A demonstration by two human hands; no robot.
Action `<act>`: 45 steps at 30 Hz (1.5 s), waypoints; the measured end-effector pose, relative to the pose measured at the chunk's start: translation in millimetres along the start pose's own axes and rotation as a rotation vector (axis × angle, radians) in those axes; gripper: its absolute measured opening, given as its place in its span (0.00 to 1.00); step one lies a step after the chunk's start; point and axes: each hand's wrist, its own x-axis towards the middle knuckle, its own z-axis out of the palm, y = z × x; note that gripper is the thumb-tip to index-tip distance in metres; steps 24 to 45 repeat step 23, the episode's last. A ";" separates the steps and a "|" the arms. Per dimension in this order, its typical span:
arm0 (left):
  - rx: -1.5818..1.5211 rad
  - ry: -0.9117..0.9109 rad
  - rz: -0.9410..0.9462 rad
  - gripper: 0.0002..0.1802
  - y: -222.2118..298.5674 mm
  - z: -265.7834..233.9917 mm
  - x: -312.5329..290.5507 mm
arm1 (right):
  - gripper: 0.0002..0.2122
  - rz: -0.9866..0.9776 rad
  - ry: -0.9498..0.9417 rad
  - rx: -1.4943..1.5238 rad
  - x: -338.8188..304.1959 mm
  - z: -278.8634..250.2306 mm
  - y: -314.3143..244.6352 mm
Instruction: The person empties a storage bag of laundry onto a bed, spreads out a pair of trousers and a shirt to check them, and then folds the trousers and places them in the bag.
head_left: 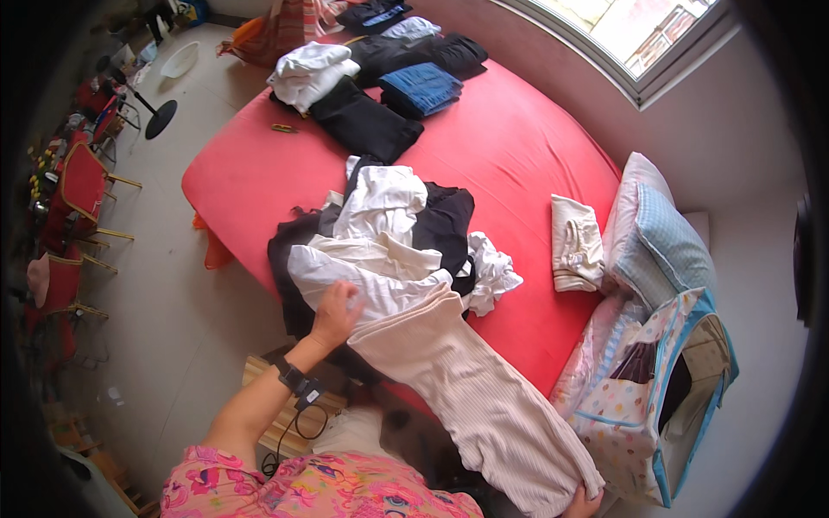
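Observation:
A pair of cream ribbed trousers stretches from the bed's near edge toward the lower right. My right hand grips its far-right end at the lower edge of the picture. My left hand is beside its other end, over a white garment, with the fingers loosely apart and nothing seen in them. Beneath and behind lies a loose heap with a white top, black clothes and a crumpled white cloth.
Folded clothes, including blue jeans and black trousers, lie at the back of the red-sheeted bed. A folded cream garment rests at right, near pillows and an open storage bag. Red chairs stand left.

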 end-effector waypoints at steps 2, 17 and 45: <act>0.013 0.007 0.130 0.18 20.7 12.4 -0.8 | 0.15 0.025 0.001 -0.018 3.4 -1.2 8.2; 0.204 -0.250 0.149 0.18 66.5 53.8 -3.9 | 0.21 0.113 0.136 -0.103 -12.1 -17.7 -19.1; -0.323 -0.374 0.122 0.19 30.1 32.1 -11.1 | 0.20 -0.119 -0.139 0.385 12.2 -65.0 -4.2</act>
